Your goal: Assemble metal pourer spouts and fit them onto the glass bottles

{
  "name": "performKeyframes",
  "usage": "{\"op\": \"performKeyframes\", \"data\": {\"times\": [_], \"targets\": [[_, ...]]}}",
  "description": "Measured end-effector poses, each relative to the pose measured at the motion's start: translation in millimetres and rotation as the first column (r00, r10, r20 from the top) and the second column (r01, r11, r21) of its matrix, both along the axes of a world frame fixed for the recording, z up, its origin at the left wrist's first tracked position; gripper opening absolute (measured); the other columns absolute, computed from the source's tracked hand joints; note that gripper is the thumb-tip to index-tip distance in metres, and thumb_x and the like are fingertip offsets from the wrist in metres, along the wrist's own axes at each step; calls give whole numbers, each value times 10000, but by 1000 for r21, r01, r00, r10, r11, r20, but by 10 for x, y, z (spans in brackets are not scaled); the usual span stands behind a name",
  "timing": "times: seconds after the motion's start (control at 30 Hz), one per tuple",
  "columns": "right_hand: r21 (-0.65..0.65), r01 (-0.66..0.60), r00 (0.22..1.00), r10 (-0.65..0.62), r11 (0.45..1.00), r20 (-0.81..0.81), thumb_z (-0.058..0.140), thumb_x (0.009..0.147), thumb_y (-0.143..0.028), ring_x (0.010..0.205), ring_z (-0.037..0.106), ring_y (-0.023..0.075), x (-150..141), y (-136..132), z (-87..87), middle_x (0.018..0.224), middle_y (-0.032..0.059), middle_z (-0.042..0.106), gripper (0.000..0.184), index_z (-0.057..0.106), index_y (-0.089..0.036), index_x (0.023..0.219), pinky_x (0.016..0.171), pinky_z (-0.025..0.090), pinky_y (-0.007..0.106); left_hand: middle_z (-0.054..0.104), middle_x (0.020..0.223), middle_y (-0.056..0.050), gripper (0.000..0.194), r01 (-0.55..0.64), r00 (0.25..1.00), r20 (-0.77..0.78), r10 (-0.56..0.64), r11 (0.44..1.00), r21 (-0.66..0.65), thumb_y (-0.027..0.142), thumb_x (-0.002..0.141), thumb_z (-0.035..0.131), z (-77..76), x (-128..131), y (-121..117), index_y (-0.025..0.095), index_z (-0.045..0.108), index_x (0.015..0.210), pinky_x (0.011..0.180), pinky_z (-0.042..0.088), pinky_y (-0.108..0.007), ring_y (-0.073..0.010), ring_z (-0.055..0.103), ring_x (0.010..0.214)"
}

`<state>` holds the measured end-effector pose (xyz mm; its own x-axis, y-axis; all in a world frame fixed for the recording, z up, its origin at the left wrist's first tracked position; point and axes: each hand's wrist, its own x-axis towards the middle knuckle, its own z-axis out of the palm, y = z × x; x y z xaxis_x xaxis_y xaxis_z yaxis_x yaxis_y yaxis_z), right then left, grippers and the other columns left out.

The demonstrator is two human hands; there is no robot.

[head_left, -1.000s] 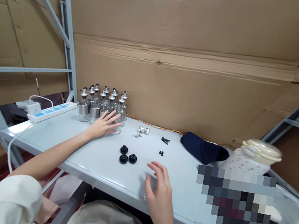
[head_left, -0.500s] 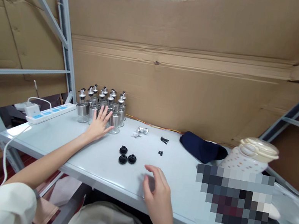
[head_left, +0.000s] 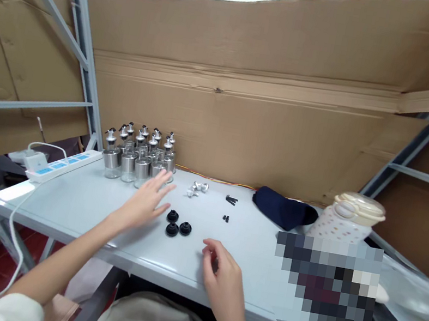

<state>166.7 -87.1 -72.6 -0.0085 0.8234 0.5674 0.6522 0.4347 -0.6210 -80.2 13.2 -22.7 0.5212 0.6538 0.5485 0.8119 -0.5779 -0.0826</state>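
Observation:
My left hand is open, fingers spread, just in front of a group of glass bottles with metal bands and silver-and-black pump tops. It holds nothing and partly covers the nearest bottles. Right of it are three round black caps. My right hand hovers near the table's front edge, loosely curled with a gap between thumb and fingers, and nothing shows in it. Farther back lie several silver spout pieces, some thin black sticks and small black plugs.
A white power strip runs along the left side of the white table. Toward the right are a dark blue cloth item, a dotted white bottle with a cream lid and a blurred-out patch. Cardboard stands behind.
My left hand has drawn back from the bottles toward me and the black caps. My right hand has curled slightly more. The whole view has shifted a little.

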Motion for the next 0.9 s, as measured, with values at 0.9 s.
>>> {"op": "performKeyframes", "data": {"times": [0.9], "targets": [[-23, -16, 999, 16, 1000, 28, 386, 854, -194, 671, 626, 180, -3, -2, 5, 772, 41, 678, 256, 634, -180, 921, 632, 459, 279, 677, 1070, -95, 268, 80, 996, 75, -56, 923, -376, 61, 813, 549, 45, 868, 712, 176, 654, 1031, 822, 492, -302, -236, 662, 947]]}}
